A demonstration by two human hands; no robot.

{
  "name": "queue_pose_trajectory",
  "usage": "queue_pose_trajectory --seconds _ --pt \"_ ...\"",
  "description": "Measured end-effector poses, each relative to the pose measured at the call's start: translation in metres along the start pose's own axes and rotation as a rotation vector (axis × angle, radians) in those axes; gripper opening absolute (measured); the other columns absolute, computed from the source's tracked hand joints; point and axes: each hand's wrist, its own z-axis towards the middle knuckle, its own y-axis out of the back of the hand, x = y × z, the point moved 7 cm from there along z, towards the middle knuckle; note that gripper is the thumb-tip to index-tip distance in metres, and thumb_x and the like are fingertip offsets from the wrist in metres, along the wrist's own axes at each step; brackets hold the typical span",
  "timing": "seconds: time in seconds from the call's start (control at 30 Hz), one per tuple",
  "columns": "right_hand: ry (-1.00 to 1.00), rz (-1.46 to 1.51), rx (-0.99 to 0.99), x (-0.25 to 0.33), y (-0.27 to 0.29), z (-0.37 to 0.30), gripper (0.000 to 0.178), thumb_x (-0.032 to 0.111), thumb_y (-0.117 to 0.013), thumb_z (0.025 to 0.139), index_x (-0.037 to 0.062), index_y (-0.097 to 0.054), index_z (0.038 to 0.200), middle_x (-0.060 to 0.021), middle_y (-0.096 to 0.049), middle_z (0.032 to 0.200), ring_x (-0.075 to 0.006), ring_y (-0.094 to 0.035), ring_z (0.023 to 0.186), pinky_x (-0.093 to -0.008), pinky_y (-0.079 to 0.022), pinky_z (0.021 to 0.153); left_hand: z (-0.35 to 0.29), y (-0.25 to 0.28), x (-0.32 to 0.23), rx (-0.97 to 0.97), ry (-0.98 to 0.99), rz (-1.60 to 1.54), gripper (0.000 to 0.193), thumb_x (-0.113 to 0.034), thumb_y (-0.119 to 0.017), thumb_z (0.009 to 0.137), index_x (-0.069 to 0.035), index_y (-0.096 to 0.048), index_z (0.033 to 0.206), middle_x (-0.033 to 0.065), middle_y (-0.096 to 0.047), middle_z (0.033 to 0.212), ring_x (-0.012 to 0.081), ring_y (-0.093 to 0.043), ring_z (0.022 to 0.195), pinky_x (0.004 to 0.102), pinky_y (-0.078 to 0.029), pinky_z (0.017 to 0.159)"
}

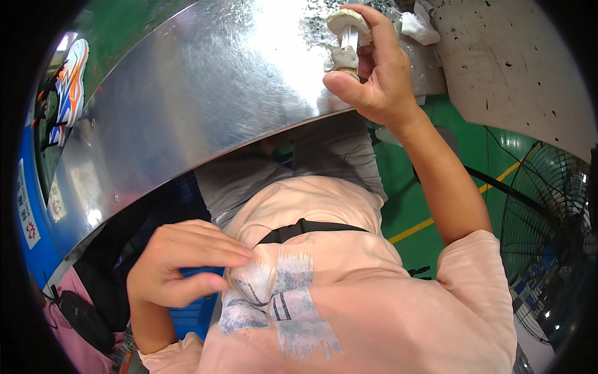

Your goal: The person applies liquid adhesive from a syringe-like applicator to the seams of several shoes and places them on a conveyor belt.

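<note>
My right hand (387, 84) is over the right end of a shiny metal table, its fingers curled round a small tool with a whitish disc-shaped head (347, 22). Below that disc come a clear, shiny stem and a lumpy, off-white lower part; what exactly the tool is I cannot make out. The index finger bends over the disc, and the thumb lies by the lower end. In front of my shirt hovers my left hand (187, 262), with nothing in it, its fingers stretched out and the thumb apart.
The metal table (205, 81) has dark specks near its far right. Beside my right hand lies crumpled white paper (420, 23). A pale, stained board (517, 68) stands at right, above a black fan (548, 230). A multicoloured sports shoe (73, 81) is at far left.
</note>
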Motion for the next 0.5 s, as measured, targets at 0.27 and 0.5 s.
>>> queue_pose_trajectory --seconds 0.27,0.5 --pt "0.011 0.122 0.031 -0.001 -0.005 -0.001 0.086 0.044 -0.08 0.072 0.0033 -0.036 0.134 -0.0046 -0.055 0.107 -0.0082 -0.053 0.082 -0.0204 -0.045 0.068 0.027 -0.064 -0.005 0.28 -0.187 -0.072 0.023 -0.016 -0.074 0.079 -0.003 -0.071 0.097 0.0113 -0.069 0.102 0.0279 -0.063 0.099 0.0411 -0.042 0.093" --pt "0.065 0.148 0.03 -0.003 -0.008 0.001 0.086 0.045 -0.079 0.074 0.0037 -0.036 0.136 -0.0042 -0.053 0.109 -0.0081 -0.052 0.088 -0.0191 -0.045 0.072 0.054 -0.009 -0.005 -0.006 -0.285 -0.159 0.01 -0.012 -0.072 0.075 -0.003 -0.071 0.075 0.0065 -0.071 0.081 0.0229 -0.065 0.077 0.0384 -0.044 0.084"
